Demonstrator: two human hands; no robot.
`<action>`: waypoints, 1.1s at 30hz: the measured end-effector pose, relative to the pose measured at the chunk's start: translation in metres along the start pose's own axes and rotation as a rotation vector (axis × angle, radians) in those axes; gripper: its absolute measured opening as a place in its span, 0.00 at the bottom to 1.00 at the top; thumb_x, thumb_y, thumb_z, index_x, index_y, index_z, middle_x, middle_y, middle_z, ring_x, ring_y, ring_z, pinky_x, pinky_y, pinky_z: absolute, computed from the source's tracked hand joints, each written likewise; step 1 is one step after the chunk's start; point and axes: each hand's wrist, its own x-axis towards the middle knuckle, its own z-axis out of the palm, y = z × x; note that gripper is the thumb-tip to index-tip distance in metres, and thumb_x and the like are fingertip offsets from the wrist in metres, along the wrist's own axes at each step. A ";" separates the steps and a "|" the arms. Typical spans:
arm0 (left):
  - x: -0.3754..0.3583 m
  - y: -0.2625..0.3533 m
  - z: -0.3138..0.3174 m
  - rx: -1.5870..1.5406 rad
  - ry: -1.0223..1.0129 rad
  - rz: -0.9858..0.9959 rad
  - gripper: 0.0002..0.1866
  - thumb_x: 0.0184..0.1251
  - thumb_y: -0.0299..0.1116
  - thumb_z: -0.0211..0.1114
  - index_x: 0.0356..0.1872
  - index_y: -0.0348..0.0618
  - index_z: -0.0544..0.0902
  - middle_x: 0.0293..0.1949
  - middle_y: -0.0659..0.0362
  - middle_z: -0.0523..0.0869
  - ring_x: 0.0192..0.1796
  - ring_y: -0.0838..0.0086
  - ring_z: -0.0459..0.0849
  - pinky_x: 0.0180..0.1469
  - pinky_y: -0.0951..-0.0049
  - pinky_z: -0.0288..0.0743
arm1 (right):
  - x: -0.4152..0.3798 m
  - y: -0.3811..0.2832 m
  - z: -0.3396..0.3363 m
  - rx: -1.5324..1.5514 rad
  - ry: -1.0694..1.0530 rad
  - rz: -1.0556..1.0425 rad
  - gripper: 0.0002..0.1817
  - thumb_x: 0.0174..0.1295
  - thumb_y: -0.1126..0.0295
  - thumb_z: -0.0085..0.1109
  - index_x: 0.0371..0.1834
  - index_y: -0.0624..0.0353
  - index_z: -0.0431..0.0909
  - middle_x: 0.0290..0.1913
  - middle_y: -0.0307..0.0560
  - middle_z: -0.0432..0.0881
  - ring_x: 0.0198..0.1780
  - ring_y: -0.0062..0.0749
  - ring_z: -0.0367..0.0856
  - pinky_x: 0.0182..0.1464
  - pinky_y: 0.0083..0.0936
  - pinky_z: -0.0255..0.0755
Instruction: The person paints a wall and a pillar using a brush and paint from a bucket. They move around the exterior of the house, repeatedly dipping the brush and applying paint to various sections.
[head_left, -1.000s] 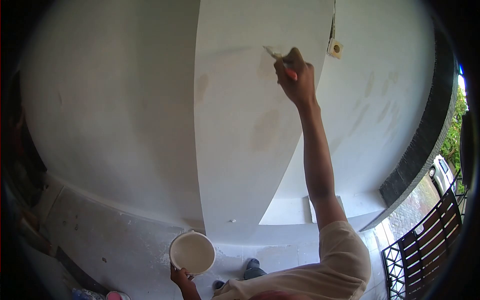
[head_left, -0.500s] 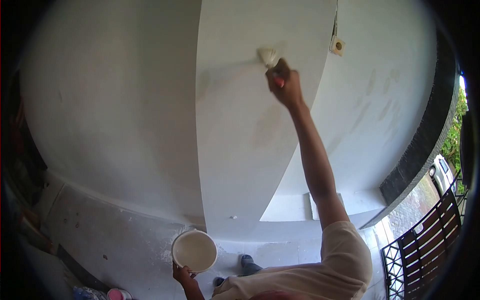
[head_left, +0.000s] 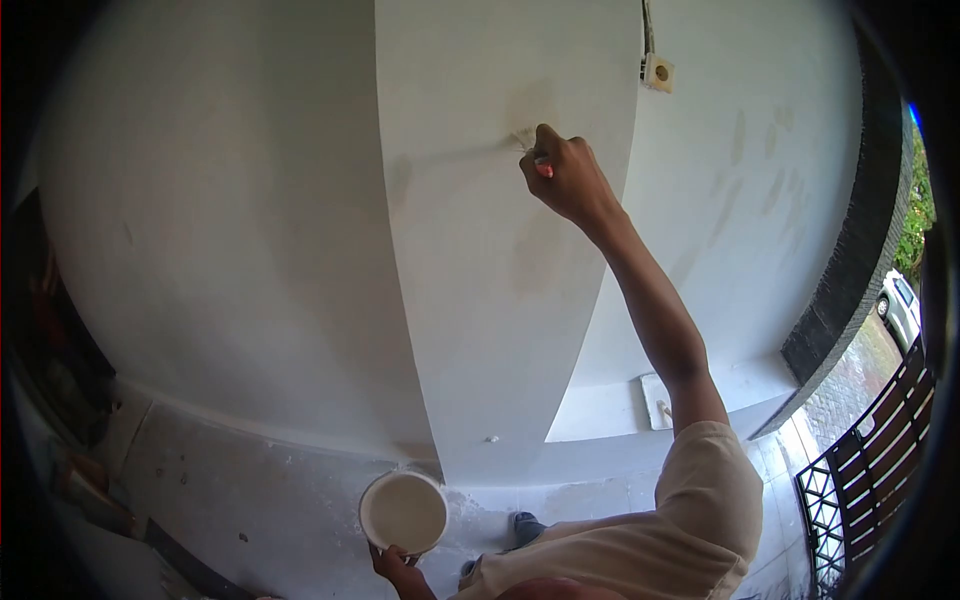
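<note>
My right hand (head_left: 562, 180) is closed around the red handle of a paintbrush (head_left: 523, 138), its pale bristles against the white wall column (head_left: 480, 250). A darker damp-looking patch shows on the column just above the bristles, and a fainter one lies below the hand. Low in front of my body, my left hand (head_left: 397, 566) grips the rim of a round white bucket (head_left: 404, 513). Pale paint-like liquid fills part of the bucket. My left fingers are partly hidden behind and under its edge.
A wall socket (head_left: 658, 73) with a cable above it sits right of the column. Darker streaks mark the right wall. Below it, a pale rectangular board (head_left: 657, 402) leans on the ledge. A dark slatted gate (head_left: 880, 470) and a parked car (head_left: 899, 308) are at far right.
My right hand and the brush have moved down the column, leaving a darker patch above. The bucket stays in my left hand. The view has shifted slightly.
</note>
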 end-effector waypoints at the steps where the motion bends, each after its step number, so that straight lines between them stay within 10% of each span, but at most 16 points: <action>1: 0.001 0.001 0.002 -0.011 0.006 -0.019 0.47 0.33 0.22 0.53 0.69 0.53 0.69 0.53 0.51 0.79 0.44 0.56 0.83 0.34 0.56 0.83 | 0.005 -0.009 -0.012 -0.037 -0.021 0.013 0.07 0.52 0.75 0.55 0.23 0.65 0.67 0.17 0.62 0.74 0.22 0.62 0.76 0.28 0.46 0.72; 11: -0.001 -0.002 -0.005 -0.044 -0.067 -0.041 0.48 0.30 0.24 0.54 0.69 0.51 0.67 0.53 0.50 0.78 0.45 0.56 0.83 0.35 0.60 0.83 | -0.038 0.002 0.010 0.041 -0.030 0.087 0.09 0.55 0.72 0.57 0.36 0.65 0.70 0.21 0.62 0.78 0.26 0.61 0.79 0.30 0.47 0.74; 17: -0.011 -0.025 -0.019 -0.083 -0.087 0.024 0.48 0.31 0.23 0.55 0.69 0.56 0.67 0.55 0.51 0.75 0.47 0.56 0.80 0.37 0.56 0.82 | 0.043 0.006 -0.021 0.123 0.305 -0.001 0.11 0.57 0.71 0.58 0.35 0.65 0.68 0.22 0.61 0.78 0.27 0.61 0.79 0.27 0.40 0.73; 23: -0.012 -0.051 -0.044 -0.074 -0.103 0.016 0.48 0.31 0.21 0.55 0.68 0.58 0.68 0.56 0.53 0.73 0.49 0.52 0.78 0.41 0.52 0.82 | -0.066 -0.004 0.043 0.301 0.149 0.318 0.09 0.56 0.74 0.59 0.33 0.64 0.68 0.21 0.61 0.78 0.27 0.61 0.79 0.28 0.38 0.74; 27: -0.005 -0.062 -0.061 -0.092 -0.119 0.029 0.47 0.32 0.21 0.55 0.67 0.58 0.68 0.56 0.52 0.73 0.50 0.49 0.78 0.41 0.51 0.82 | -0.069 -0.033 0.005 0.371 0.076 0.490 0.09 0.61 0.73 0.60 0.29 0.63 0.68 0.21 0.53 0.81 0.22 0.40 0.84 0.25 0.28 0.74; 31: -0.017 -0.022 -0.053 -0.106 -0.076 -0.135 0.48 0.32 0.21 0.55 0.68 0.59 0.67 0.56 0.51 0.73 0.50 0.47 0.78 0.41 0.49 0.82 | -0.007 -0.033 0.000 0.343 0.404 0.204 0.09 0.67 0.72 0.57 0.30 0.63 0.70 0.22 0.45 0.82 0.20 0.19 0.79 0.23 0.17 0.70; 33: -0.005 -0.023 -0.056 -0.032 -0.090 -0.070 0.48 0.32 0.21 0.54 0.68 0.59 0.67 0.55 0.51 0.73 0.50 0.47 0.79 0.42 0.48 0.83 | -0.023 -0.004 0.033 0.286 0.316 0.177 0.09 0.64 0.72 0.60 0.29 0.61 0.70 0.20 0.49 0.79 0.19 0.29 0.79 0.23 0.22 0.70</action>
